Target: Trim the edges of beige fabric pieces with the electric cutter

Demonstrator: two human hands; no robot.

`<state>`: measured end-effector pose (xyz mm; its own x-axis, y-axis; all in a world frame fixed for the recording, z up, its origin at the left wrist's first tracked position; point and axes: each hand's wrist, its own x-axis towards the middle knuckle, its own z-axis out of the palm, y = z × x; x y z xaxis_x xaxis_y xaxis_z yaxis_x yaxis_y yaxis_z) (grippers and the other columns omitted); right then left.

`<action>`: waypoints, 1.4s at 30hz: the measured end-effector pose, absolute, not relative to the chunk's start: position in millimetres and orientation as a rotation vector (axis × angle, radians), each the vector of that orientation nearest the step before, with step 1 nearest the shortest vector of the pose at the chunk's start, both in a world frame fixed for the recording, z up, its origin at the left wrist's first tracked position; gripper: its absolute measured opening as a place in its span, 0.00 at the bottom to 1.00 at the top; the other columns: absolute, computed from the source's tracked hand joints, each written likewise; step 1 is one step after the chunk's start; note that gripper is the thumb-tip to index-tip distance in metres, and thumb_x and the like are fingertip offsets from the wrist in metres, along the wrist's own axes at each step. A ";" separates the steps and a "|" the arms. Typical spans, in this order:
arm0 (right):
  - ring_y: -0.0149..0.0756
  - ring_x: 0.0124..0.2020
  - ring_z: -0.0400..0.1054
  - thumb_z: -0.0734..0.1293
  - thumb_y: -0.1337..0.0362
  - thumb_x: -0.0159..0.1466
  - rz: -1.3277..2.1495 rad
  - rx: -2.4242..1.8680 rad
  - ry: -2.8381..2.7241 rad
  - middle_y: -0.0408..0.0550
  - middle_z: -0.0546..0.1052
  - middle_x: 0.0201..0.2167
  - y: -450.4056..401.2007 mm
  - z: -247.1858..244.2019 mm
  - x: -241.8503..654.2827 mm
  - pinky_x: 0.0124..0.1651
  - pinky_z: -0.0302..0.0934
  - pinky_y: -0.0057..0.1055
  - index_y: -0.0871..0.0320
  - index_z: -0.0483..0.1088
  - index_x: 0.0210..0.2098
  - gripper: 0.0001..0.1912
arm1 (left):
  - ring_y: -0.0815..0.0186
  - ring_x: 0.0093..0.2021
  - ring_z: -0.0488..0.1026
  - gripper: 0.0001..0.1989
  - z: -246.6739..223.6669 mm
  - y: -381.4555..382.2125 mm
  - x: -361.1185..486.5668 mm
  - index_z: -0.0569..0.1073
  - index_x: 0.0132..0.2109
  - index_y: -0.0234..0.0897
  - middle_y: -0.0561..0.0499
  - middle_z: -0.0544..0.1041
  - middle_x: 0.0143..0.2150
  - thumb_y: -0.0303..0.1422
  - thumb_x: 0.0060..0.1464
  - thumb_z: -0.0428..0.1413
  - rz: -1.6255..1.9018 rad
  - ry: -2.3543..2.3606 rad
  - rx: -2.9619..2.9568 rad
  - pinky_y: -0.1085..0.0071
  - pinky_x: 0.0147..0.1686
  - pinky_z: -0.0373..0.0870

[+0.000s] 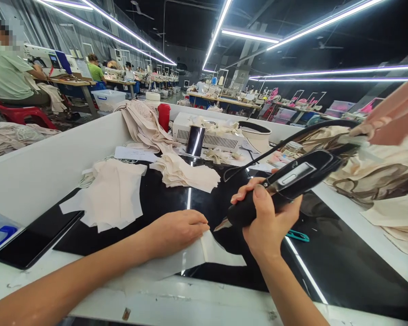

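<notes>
Gripped a black hand tool in the right hand; laid the left hand on a pale fabric piece.

Closed the right hand firmly around the tool's lower end, right of centre in the frame, with thumb on the near side and fingers curled beneath and behind. Held the tool aslant above the glossy black tabletop, rising toward the right edge, glossy black with a silvery panel and a dark cord looping back toward the middle. Bent the left hand's fingers close together, fingertips on the fabric at lower centre; could not tell pinching from mere pressing. Spread the fabric thin and whitish, creased near the fingertips, with a pointed corner toward the right. Caught another person's hand, blurred, at upper right near the tool's far end.
</notes>
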<state>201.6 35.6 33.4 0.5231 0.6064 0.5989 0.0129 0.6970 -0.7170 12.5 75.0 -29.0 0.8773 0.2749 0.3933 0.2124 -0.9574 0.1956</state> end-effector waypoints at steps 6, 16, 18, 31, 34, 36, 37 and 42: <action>0.31 0.24 0.70 0.76 0.61 0.63 0.396 -0.762 -0.963 0.35 0.75 0.32 29.9 33.2 205.0 0.26 0.72 0.32 0.51 0.64 0.46 0.18 | 0.61 0.48 0.77 0.09 -24.2 63.5 21.1 0.78 0.50 0.32 0.44 0.78 0.50 0.27 0.72 0.53 0.643 0.361 2.894 0.66 0.50 0.78; 0.30 0.25 0.70 0.75 0.61 0.64 0.433 -0.769 -0.966 0.35 0.75 0.33 25.5 31.3 197.9 0.29 0.72 0.32 0.50 0.64 0.47 0.18 | 0.62 0.48 0.78 0.11 -33.4 60.9 13.6 0.77 0.49 0.34 0.45 0.78 0.51 0.27 0.74 0.49 0.656 0.370 2.886 0.69 0.49 0.77; 0.30 0.25 0.70 0.75 0.61 0.64 0.431 -0.771 -0.968 0.35 0.75 0.33 24.9 31.4 196.6 0.29 0.72 0.32 0.50 0.64 0.47 0.18 | 0.62 0.49 0.78 0.11 -34.3 60.7 13.2 0.77 0.49 0.34 0.44 0.78 0.51 0.27 0.73 0.50 0.661 0.361 2.879 0.68 0.50 0.78; 0.30 0.25 0.70 0.74 0.62 0.65 0.429 -0.788 -0.980 0.36 0.75 0.33 25.1 27.0 193.3 0.29 0.72 0.32 0.50 0.64 0.48 0.18 | 0.63 0.48 0.78 0.10 -32.6 60.5 12.2 0.77 0.48 0.35 0.45 0.77 0.52 0.24 0.70 0.51 0.642 0.335 2.927 0.70 0.48 0.78; 0.31 0.25 0.70 0.74 0.63 0.65 0.424 -0.794 -0.985 0.36 0.75 0.33 24.0 27.3 192.9 0.29 0.72 0.32 0.49 0.64 0.48 0.17 | 0.63 0.48 0.78 0.10 -32.5 60.7 11.5 0.77 0.49 0.36 0.45 0.77 0.52 0.23 0.69 0.52 0.626 0.328 2.923 0.70 0.48 0.77; 0.31 0.25 0.70 0.74 0.62 0.64 0.437 -0.796 -0.976 0.36 0.75 0.33 22.4 28.6 193.7 0.29 0.72 0.32 0.49 0.64 0.47 0.17 | 0.63 0.48 0.78 0.10 -32.7 61.2 11.5 0.77 0.49 0.36 0.45 0.78 0.52 0.23 0.69 0.52 0.624 0.327 2.924 0.71 0.48 0.77; 0.31 0.25 0.70 0.75 0.62 0.64 0.443 -0.793 -0.963 0.36 0.75 0.33 21.3 29.3 194.3 0.29 0.72 0.32 0.49 0.64 0.46 0.17 | 0.63 0.48 0.78 0.10 -32.9 61.5 11.6 0.77 0.49 0.36 0.45 0.78 0.52 0.23 0.69 0.52 0.622 0.321 2.925 0.71 0.48 0.77; 0.30 0.25 0.70 0.77 0.61 0.63 0.440 -0.780 -0.934 0.35 0.75 0.33 16.4 28.7 197.3 0.28 0.72 0.32 0.50 0.65 0.49 0.20 | 0.61 0.49 0.78 0.10 -33.3 62.6 11.6 0.76 0.50 0.35 0.45 0.78 0.51 0.22 0.68 0.53 0.627 0.292 2.925 0.69 0.49 0.76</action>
